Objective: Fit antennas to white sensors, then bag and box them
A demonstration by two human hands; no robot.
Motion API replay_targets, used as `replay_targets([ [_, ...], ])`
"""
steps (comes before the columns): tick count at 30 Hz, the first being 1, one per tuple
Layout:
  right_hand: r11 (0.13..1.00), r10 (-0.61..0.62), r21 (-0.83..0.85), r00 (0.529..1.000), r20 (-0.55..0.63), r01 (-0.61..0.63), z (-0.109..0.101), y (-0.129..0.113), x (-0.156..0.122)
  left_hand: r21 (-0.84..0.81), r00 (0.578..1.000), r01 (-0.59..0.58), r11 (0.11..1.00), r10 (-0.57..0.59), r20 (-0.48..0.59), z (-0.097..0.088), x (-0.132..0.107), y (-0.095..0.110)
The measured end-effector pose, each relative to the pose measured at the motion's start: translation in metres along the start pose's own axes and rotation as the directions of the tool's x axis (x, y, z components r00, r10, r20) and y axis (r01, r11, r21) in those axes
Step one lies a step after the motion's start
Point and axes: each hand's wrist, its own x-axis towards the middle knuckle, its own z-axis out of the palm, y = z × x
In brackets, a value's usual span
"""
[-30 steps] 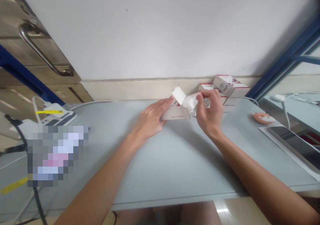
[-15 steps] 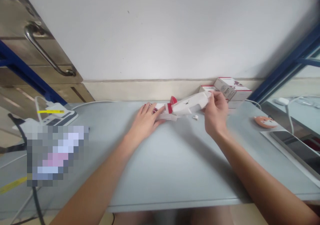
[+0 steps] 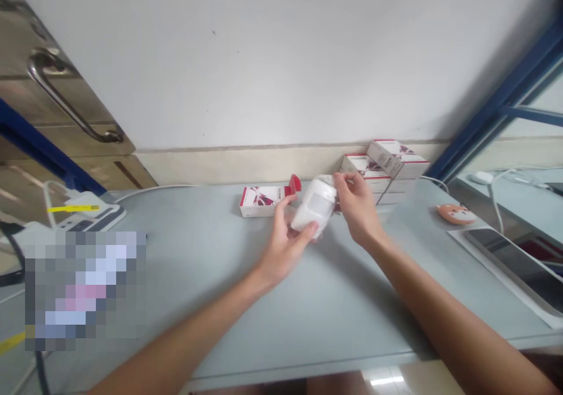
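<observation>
A white plastic device in a clear bag (image 3: 315,208) is held above the grey table (image 3: 272,301), in front of me. My left hand (image 3: 284,245) grips its lower end between thumb and fingers. My right hand (image 3: 356,204) pinches the top end of the bag. Just behind, a red and white carton (image 3: 263,200) lies on the table with its red end flap open.
Three more red and white cartons (image 3: 387,166) are stacked against the wall at the back right. An orange round object (image 3: 455,214) and a tablet-like slab (image 3: 514,260) lie at the right. A white scale with cables (image 3: 83,213) sits at the left.
The white device came out of the carton and now sits in both hands. My left hand let go of the carton, which lies on the table behind.
</observation>
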Motion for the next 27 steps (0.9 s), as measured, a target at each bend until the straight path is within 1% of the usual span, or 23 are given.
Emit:
replay_targets([
  [2, 0.991, -0.108, -0.066, 0.99, 0.093, 0.114, -0.001, -0.007, -0.004, -0.127, 0.987, 0.157, 0.979, -0.153, 0.039, -0.001, 0.002, 0.0],
  [3, 0.981, -0.146, -0.103, 0.976, 0.164, 0.164, -0.003, -0.011, -0.005, -0.164, 0.978, 0.207, 0.964, -0.198, 0.072, -0.004, 0.004, 0.001],
  [4, 0.969, -0.163, -0.141, 0.956, 0.244, 0.201, -0.005, -0.016, -0.007, -0.187, 0.97, 0.236, 0.954, -0.22, 0.103, -0.007, 0.006, 0.002],
  [6, 0.95, -0.158, -0.195, 0.914, 0.373, 0.244, -0.011, -0.024, -0.007, -0.2, 0.965, 0.242, 0.949, -0.215, 0.148, -0.012, 0.01, 0.005],
  [7, 0.945, -0.158, -0.203, 0.904, 0.398, 0.255, -0.014, -0.027, -0.006, -0.198, 0.965, 0.234, 0.952, -0.203, 0.168, -0.015, 0.011, 0.006],
  [8, 0.944, -0.174, -0.198, 0.906, 0.387, 0.265, -0.017, -0.029, -0.004, -0.196, 0.962, 0.229, 0.954, -0.191, 0.194, -0.017, 0.013, 0.006],
  [9, 0.943, -0.204, -0.184, 0.917, 0.343, 0.278, -0.02, -0.03, -0.002, -0.198, 0.957, 0.23, 0.953, -0.185, 0.223, -0.018, 0.014, 0.006],
  [10, 0.94, -0.247, -0.167, 0.931, 0.27, 0.298, -0.022, -0.03, 0.001, -0.2, 0.95, 0.242, 0.949, -0.189, 0.25, -0.019, 0.014, 0.005],
  [11, 0.934, -0.298, -0.15, 0.938, 0.177, 0.325, -0.025, -0.03, 0.005, -0.198, 0.94, 0.263, 0.944, -0.204, 0.272, -0.02, 0.015, 0.005],
  [12, 0.923, -0.351, -0.139, 0.934, 0.072, 0.358, -0.027, -0.029, 0.009, -0.187, 0.93, 0.289, 0.939, -0.23, 0.286, -0.021, 0.015, 0.005],
  [13, 0.909, -0.402, -0.136, 0.915, -0.035, 0.394, -0.029, -0.028, 0.013, -0.17, 0.921, 0.317, 0.933, -0.259, 0.292, -0.021, 0.016, 0.005],
  [15, 0.873, -0.487, -0.165, 0.843, -0.227, 0.46, -0.034, -0.026, 0.02, -0.137, 0.906, 0.358, 0.924, -0.308, 0.29, -0.023, 0.016, 0.005],
  [16, 0.854, -0.52, -0.195, 0.805, -0.286, 0.482, -0.036, -0.024, 0.023, -0.131, 0.901, 0.37, 0.92, -0.322, 0.29, -0.024, 0.016, 0.006],
  [17, 0.838, -0.545, -0.23, 0.778, -0.312, 0.495, -0.038, -0.022, 0.025, -0.136, 0.899, 0.378, 0.916, -0.328, 0.292, -0.024, 0.016, 0.006],
  [18, 0.825, -0.562, -0.263, 0.767, -0.308, 0.499, -0.039, -0.019, 0.028, -0.149, 0.897, 0.383, 0.912, -0.328, 0.297, -0.025, 0.016, 0.006],
  [19, 0.82, -0.566, -0.29, 0.775, -0.28, 0.494, -0.039, -0.016, 0.03, -0.162, 0.894, 0.387, 0.908, -0.326, 0.307, -0.026, 0.016, 0.006],
  [20, 0.823, -0.551, -0.306, 0.802, -0.23, 0.478, -0.039, -0.011, 0.031, -0.174, 0.892, 0.39, 0.904, -0.324, 0.315, -0.027, 0.016, 0.006],
  [21, 0.835, -0.518, -0.311, 0.839, -0.166, 0.454, -0.038, -0.005, 0.033, -0.184, 0.89, 0.394, 0.9, -0.324, 0.321, -0.028, 0.016, 0.006],
  [23, 0.867, -0.412, -0.316, 0.911, -0.021, 0.385, -0.034, 0.007, 0.034, -0.207, 0.889, 0.4, 0.893, -0.323, 0.323, -0.03, 0.017, 0.006],
  [24, 0.877, -0.353, -0.332, 0.934, 0.047, 0.348, -0.032, 0.014, 0.035, -0.223, 0.891, 0.402, 0.888, -0.322, 0.321, -0.03, 0.017, 0.005],
  [25, 0.877, -0.304, -0.361, 0.948, 0.095, 0.317, -0.031, 0.02, 0.035, -0.242, 0.892, 0.403, 0.882, -0.32, 0.319, -0.03, 0.018, 0.005],
  [27, 0.852, -0.257, -0.436, 0.958, 0.13, 0.288, -0.03, 0.03, 0.036, -0.287, 0.894, 0.402, 0.87, -0.305, 0.327, -0.031, 0.019, 0.005],
])
